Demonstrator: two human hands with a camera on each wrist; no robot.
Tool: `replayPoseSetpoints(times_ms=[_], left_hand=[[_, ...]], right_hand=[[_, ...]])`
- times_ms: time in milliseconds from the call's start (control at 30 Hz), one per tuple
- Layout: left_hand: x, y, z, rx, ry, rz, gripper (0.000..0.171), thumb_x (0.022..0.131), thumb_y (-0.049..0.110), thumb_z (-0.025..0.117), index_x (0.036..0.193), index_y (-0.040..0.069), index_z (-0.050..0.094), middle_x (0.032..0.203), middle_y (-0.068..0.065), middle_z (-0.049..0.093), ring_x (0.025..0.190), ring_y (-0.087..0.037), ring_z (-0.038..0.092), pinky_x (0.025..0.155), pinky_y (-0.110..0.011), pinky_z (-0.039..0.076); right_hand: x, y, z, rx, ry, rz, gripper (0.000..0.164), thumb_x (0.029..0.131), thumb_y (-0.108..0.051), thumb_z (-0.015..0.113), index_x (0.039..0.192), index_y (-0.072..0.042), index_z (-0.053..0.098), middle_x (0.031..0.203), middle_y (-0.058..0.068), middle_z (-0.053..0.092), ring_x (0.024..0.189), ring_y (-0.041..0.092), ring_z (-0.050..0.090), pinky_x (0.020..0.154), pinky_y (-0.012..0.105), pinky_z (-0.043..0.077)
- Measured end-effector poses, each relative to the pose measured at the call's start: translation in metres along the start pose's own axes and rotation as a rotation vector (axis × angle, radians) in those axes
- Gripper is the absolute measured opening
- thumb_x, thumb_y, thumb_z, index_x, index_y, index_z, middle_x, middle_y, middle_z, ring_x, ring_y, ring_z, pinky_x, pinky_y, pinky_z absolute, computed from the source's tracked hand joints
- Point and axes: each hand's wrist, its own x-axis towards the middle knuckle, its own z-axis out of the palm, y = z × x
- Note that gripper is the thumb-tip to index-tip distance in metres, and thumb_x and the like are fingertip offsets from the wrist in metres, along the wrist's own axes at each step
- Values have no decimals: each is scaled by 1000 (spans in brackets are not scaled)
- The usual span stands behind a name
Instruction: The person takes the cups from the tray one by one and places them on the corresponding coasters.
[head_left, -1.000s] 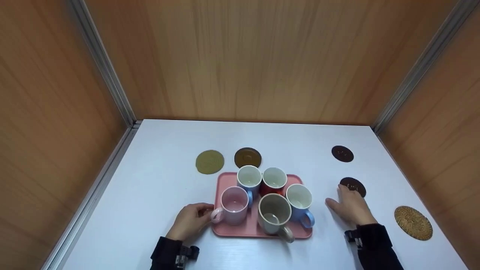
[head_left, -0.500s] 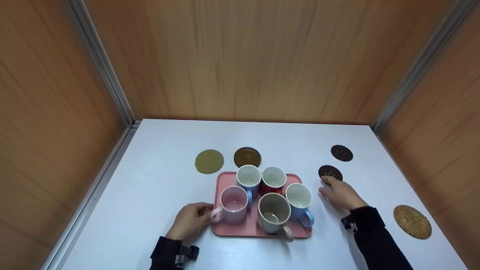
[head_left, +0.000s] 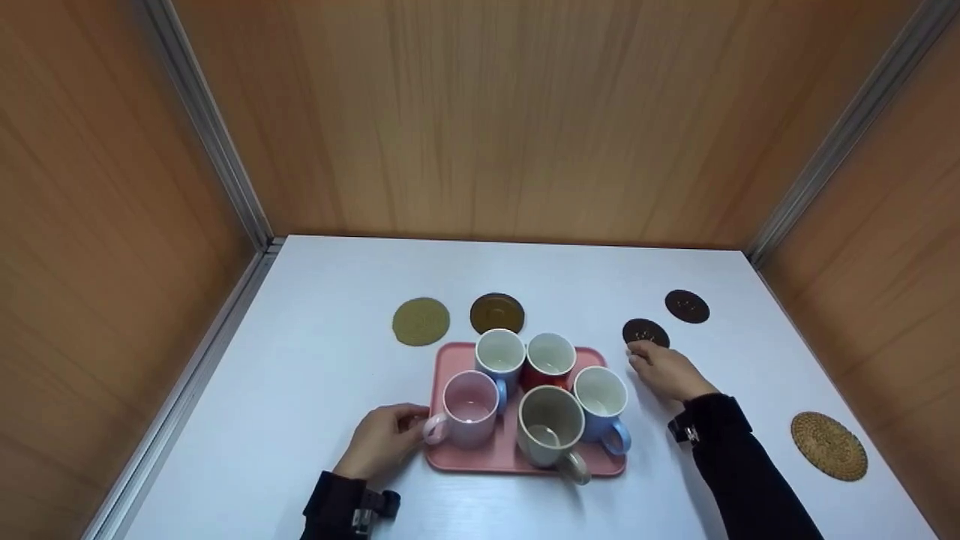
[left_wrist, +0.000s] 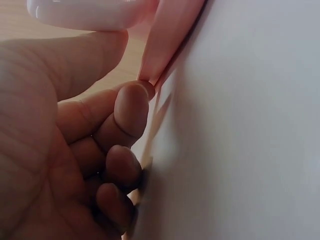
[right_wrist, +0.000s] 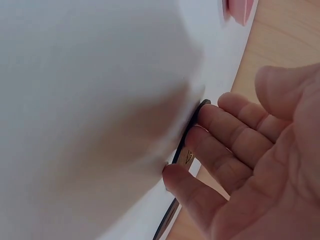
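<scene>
A pink tray (head_left: 491,463) bears several mugs, and my left hand (head_left: 384,439) holds it at the left edge. In the left wrist view the curled index finger meets the rim and the thumb lies above, close under the handle of the pink mug (head_left: 466,427). To the tray's right, my right hand (head_left: 670,373) touches a dark brown round coaster (head_left: 643,328) on the table. Its fingertips press on the coaster's near part in the right wrist view, fingers fairly straight, with the thumb standing apart. They cover part of the coaster.
Around the pink mug on the tray stand a grey-beige mug (head_left: 541,446), two light blue mugs and a red mug (head_left: 541,379). Green (head_left: 421,322) and brown (head_left: 496,311) coasters lie behind the tray. Another dark coaster (head_left: 687,307) and a woven coaster (head_left: 829,446) lie right. Wooden panels surround the table.
My right hand has moved left and away from me, and the dark coaster under its fingertips has slid along with it, nearer the tray. My left hand and the tray stay put.
</scene>
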Motion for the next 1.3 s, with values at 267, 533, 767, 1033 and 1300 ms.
replayPoseSetpoints(times_ms=[267,533,767,1033,1300], left_hand=[[0,1,1,-10,1,-9,34,97,34,78,124,16,79,99,4,73,92,-12,60,86,-34,49],[1,1,1,-10,-10,-36,33,97,32,77,126,16,79,102,4,73,94,-13,60,89,-36,50],[0,1,1,-12,-8,-31,30,98,27,76,125,15,79,96,4,70,91,-13,58,85,-34,47],[0,1,1,-19,-6,-33,31,97,30,77,124,15,80,95,4,70,89,-13,58,83,-34,47],[0,2,1,-22,-6,-62,31,97,30,77,125,17,79,98,4,72,93,-13,59,86,-35,48]], right_hand=[[6,-5,-4,-4,-11,-16,47,110,-24,54,147,5,57,147,30,61,139,53,55,117,65,41],[14,-7,-2,-26,18,-45,43,112,-22,51,144,4,60,144,29,63,137,52,57,116,65,43],[19,-11,1,-29,33,-71,39,111,-21,52,140,3,63,142,28,65,135,51,59,115,64,44],[25,-15,5,-3,14,-85,38,111,-21,52,140,1,64,142,26,66,136,51,59,115,65,44],[30,-21,10,12,19,-131,36,111,-21,53,138,0,66,140,26,68,133,51,61,114,65,45]])
